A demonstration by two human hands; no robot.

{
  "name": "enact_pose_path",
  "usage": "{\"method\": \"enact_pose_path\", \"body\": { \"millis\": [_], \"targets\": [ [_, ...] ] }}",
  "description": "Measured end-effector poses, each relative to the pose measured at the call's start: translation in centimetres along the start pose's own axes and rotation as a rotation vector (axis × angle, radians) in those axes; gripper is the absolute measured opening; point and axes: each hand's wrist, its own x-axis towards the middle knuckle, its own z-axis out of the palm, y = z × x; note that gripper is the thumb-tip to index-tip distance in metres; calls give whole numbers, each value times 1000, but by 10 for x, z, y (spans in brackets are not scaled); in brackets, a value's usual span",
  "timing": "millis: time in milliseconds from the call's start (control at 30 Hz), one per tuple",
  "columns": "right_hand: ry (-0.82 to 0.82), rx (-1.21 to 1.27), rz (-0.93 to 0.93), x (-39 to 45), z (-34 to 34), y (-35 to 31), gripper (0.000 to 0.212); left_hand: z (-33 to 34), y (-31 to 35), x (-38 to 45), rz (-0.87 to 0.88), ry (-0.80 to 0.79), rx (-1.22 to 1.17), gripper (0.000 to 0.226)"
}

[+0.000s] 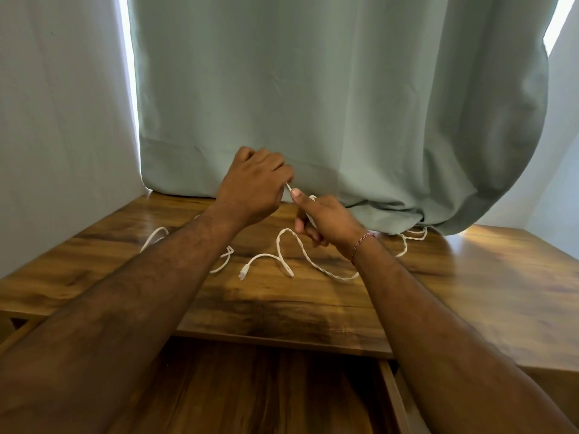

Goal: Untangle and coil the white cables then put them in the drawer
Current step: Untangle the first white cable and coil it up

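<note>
A sage-green curtain (pixel 329 98) fills the upper middle of the frame, its hem bunched on the back of a wooden table (pixel 282 302) whose dark-grained top spans the lower half. Pale wall stands on either side, with strips of daylight showing at the curtain's upper left and upper right edges. Below the table's front edge, at the bottom centre, a wooden drawer (pixel 391 399) stands open, its inside showing the same grain.

Two bare forearms reach in from the lower corners and meet at the centre of the frame, just in front of the hem. The left hand (pixel 255 186) is curled and pinches a short stretch of white cable (pixel 316 264) at its fingertips. The right hand (pixel 326 219), with a red-and-white thread bracelet (pixel 362 242) at the wrist, grips the same stretch, thumb up and fingers curled round it. The hands are almost touching.

From that grip the cable drops to the tabletop in twisted loops below and right of the hands, running on under the hem. A loose end with a plug (pixel 242 273) lies below the hands, and more loops lie at centre left, partly hidden behind the left forearm.
</note>
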Motion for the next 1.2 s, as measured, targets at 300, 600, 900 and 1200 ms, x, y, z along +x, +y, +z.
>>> {"method": "enact_pose_path", "body": {
  "millis": [300,600,900,1200],
  "targets": [
    [-436,962,-221,-3,-3,23,40,11,-3,-13,-253,-16,-79,42],
    [-203,1294,-397,-9,11,-13,26,39,16,-38,-346,-210,-409,51],
    [464,1357,-250,14,8,-16,25,20,22,-50,-258,-149,-151,38],
    [715,224,-85,16,14,25,18,17,15,-41,293,-209,-115,26]
  ]
}}
